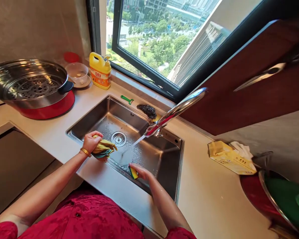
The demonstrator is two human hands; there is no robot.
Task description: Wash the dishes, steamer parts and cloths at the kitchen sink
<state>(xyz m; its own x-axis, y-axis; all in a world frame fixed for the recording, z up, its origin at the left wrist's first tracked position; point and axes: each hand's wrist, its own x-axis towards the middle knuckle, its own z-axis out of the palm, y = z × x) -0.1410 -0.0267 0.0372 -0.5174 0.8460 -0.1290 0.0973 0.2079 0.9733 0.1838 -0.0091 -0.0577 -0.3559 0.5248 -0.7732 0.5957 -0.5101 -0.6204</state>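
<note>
My left hand [91, 142] is closed around a bunched yellow cloth [104, 147] with a blue-green part, above the near left edge of the sink. In my right hand [142, 172] is a yellow sponge [133, 172] with a dark green side, low at the near wall of the steel sink [168, 162]. Water runs from the chrome faucet [174, 113] into the basin, to the right of the round drain strainer [119, 139]. Wet streaks and droplets cover the sink floor.
Behind the sink lie a green peeler [127, 99] and a dark scouring pad [147, 111]. A yellow detergent jug [100, 71], a plastic tub [77, 73] and a large steel steamer [35, 86] stand left. On the right are a tissue pack [230, 157] and a red pot [252, 189].
</note>
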